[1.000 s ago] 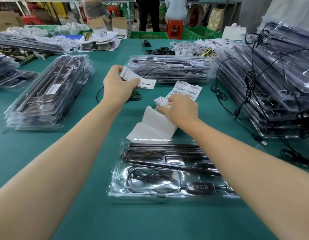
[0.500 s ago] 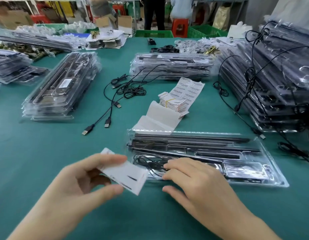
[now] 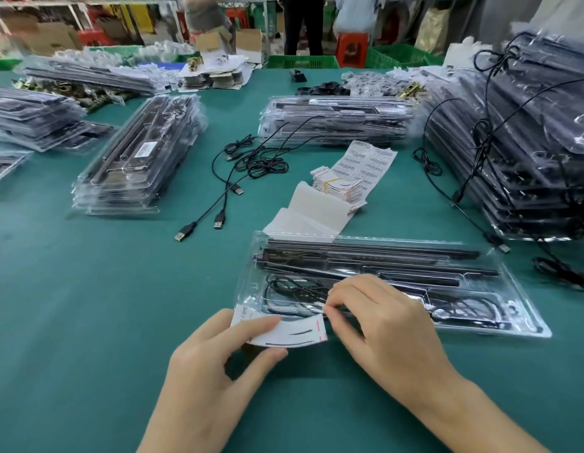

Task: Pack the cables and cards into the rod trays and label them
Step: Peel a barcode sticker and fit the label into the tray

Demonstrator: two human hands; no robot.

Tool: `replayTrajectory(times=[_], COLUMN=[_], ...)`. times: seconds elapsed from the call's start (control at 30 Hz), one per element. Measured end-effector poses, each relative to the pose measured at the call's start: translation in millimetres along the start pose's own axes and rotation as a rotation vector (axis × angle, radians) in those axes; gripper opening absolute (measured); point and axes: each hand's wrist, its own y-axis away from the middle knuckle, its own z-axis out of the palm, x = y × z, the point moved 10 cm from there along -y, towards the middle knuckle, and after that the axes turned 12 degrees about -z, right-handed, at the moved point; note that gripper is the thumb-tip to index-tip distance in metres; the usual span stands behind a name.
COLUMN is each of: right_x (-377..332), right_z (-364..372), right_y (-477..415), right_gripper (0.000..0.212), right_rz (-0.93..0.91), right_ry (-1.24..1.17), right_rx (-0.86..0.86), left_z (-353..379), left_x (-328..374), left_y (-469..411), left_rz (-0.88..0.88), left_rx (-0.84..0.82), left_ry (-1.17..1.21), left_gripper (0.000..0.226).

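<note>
Beside the rod tray [image 3: 526, 326], my left hand [image 3: 212, 364] and right hand [image 3: 382, 328] now pinch a card [image 3: 294, 333] off the stack [image 3: 336, 188], ready for insertion.

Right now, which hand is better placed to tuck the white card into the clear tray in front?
Probably the right hand: it pinches the end of the card at the near edge of the tray, by the coiled cable. The left hand grips the other end, out over the table.

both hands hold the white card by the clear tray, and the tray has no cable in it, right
No: the head view shows a black cable coiled in the clear tray. Left hand and right hand do hold the white card.
</note>
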Motion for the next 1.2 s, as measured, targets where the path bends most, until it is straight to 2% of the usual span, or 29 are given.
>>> replayTrajectory(times=[0.17, 0.43, 0.63, 0.77, 0.93, 1.07, 1.2], right_x=[1, 4, 6, 6, 7, 6, 7], right_z=[-2, -4, -4, -3, -3, -2, 0], right_y=[2, 4, 5, 5, 3, 5, 7], right_gripper=[0.008, 0.01, 0.007, 0.01, 0.023, 0.009, 0.008], right_rz=[0.014, 0.038, 0.064, 0.068, 0.083, 0.063, 0.058], right_ry=[-0.028, -0.042, -0.056, -0.045, -0.038, -0.022, -0.031], right_rx=[0.05, 0.094, 0.109, 0.113, 0.117, 0.105, 0.102], left_z=[13, 9, 7, 14, 24, 11, 1], left_x=[-4, 2, 15, 15, 10, 7, -3], left_y=[-1, -3, 6, 3, 0, 3, 1], left_rz=[0.018, 0.098, 0.207, 0.184, 0.145, 0.183, 0.18], left_rx=[0.065, 0.182, 0.375, 0.341, 0.248, 0.32, 0.341], left_ry=[-0.156, -0.162, -0.475, -0.553, -0.543, -0.495, -0.497], left_gripper=[0.039, 0.032, 0.031, 0.034, 0.04, 0.03, 0.025])
